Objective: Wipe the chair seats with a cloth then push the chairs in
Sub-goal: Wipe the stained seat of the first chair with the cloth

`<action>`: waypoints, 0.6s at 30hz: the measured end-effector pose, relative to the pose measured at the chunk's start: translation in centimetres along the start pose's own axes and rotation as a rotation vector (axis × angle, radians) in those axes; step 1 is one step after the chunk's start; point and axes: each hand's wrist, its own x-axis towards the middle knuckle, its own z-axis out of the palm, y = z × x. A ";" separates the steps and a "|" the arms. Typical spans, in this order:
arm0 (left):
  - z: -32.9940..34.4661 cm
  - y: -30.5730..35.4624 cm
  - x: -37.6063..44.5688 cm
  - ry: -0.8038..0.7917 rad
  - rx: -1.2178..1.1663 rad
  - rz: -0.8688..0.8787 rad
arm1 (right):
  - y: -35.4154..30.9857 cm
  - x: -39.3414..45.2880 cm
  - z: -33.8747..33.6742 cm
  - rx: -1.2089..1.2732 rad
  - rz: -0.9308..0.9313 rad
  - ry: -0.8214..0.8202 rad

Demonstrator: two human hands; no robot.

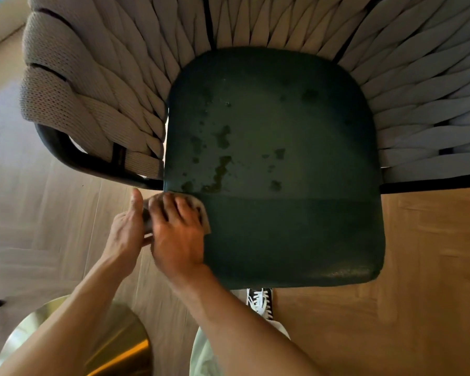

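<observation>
While the cloth sits at the seat's near-left corner: I'd call this the wiping step on this chair, w/ most of the seat not yet covered, judging by the blotches.

Seat: dark green seat (277, 164), marked w/ darker patches through the middle and left; front band looks plainer.

Cloth: small tan cloth (201, 213) lying on the seat's left edge, mostly hidden under my fingers, part hanging off the side between both hands.

Right grip: right hand (178, 229) flat on top of the cloth, fingers fairly straight and spread, pressing it down on the seat. Not curled round it as far as I can see.

Left grip: left hand (128, 226) just off the seat's left edge, thumb up, fingers seem to pinch the hanging part of the cloth; blurred, so I'm not fully sure.

How I'd do it: keep the palm flat, even pressure, sweep in overlapping passes from left to right toward the woven back (255, 25), going over the blotchy patch more than once. Refold if the cloth bunches.

Risk: cloth slipping off the edge; left hand should steady it.

Nearby: brass-coloured round thing (73, 340) lower left, shoe (261, 302) under the seat front, wood floor (418, 253).

After: pushing the chair in isn't done yet.
</observation>
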 end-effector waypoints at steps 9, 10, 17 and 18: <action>0.0 -0.6 0.2 -0.007 0.214 0.098 | 7.8 -1.2 -3.8 -0.075 0.012 0.049; 0.2 -0.7 0.3 0.031 0.279 0.124 | 9.7 -1.7 -4.6 -0.105 0.026 0.077; 1.2 -0.7 0.3 0.135 0.389 0.196 | 22.6 -6.1 -11.4 -0.259 0.204 0.081; 1.3 -0.7 0.3 0.156 0.400 0.219 | 24.3 -6.6 -12.3 -0.263 0.234 0.081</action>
